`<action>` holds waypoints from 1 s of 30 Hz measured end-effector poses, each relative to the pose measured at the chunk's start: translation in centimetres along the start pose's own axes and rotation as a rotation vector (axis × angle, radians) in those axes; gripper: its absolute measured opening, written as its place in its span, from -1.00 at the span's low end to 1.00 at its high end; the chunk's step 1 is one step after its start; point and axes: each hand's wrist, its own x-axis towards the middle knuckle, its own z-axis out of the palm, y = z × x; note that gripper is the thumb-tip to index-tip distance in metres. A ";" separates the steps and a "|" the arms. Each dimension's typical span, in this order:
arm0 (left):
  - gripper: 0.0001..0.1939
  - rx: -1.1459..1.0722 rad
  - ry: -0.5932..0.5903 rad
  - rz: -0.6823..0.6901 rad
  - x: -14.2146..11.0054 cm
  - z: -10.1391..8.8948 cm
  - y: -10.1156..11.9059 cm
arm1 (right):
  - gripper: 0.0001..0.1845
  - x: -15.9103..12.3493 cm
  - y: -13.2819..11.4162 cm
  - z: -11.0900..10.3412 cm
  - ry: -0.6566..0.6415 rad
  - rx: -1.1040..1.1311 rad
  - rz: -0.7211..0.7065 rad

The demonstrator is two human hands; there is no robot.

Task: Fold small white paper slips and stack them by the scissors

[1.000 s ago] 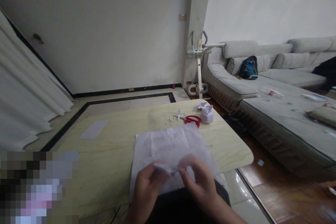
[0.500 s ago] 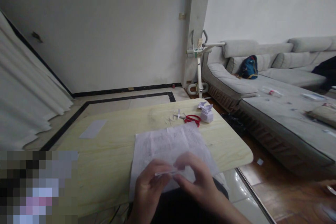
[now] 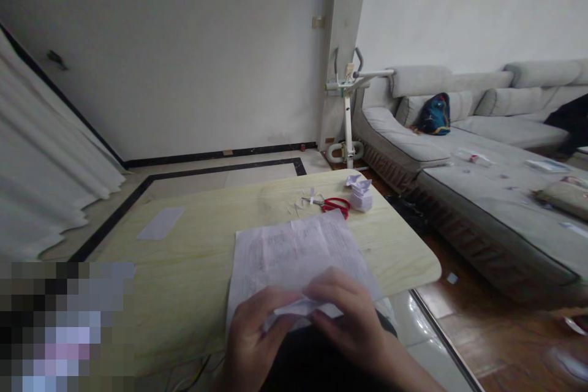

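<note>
At the lower middle of the frame, the left hand and the right hand meet over a small piece of white paper. The fingers of both hands are curled, pinching it between thumbs and fingertips, the left hand at its left part and the right hand at its right; how it is folded is too blurred and too covered to tell.

Just beyond and partly beneath the hands, a large printed sheet lies on the pale wooden table, its print too faint to read. Near the sheet's far right corner, right of the frame's centre, lie scissors with red handles, their blades toward the left among thin paper scraps. Just right of the handles stands a folded paper shape with pointed tips. Well apart, toward the left of the table, a white paper rectangle lies flat. At the right of the frame, a dark blue backpack rests on a grey sofa; a white curtain hangs at the left edge.
</note>
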 end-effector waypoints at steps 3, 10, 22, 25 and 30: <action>-0.84 -0.008 -0.017 0.006 0.1 0.0 0.1 | -0.78 0.1 0.0 -0.1 0.006 -0.005 -0.025; -0.89 -0.029 0.009 -0.008 0.0 0.2 0.2 | -0.81 0.2 -0.5 -0.1 0.016 -0.008 -0.020; -0.90 0.091 -0.003 -0.074 -0.3 0.5 -0.3 | -0.70 0.2 -0.8 -0.1 0.061 -0.086 0.054; -0.85 0.168 -0.003 -0.027 -0.3 0.6 -0.5 | -0.75 0.3 -1.1 -0.3 0.027 -0.167 0.027; -0.82 0.223 -0.034 0.035 -0.6 0.7 -1.0 | -0.72 0.6 -1.1 -0.2 -0.009 -0.283 -0.005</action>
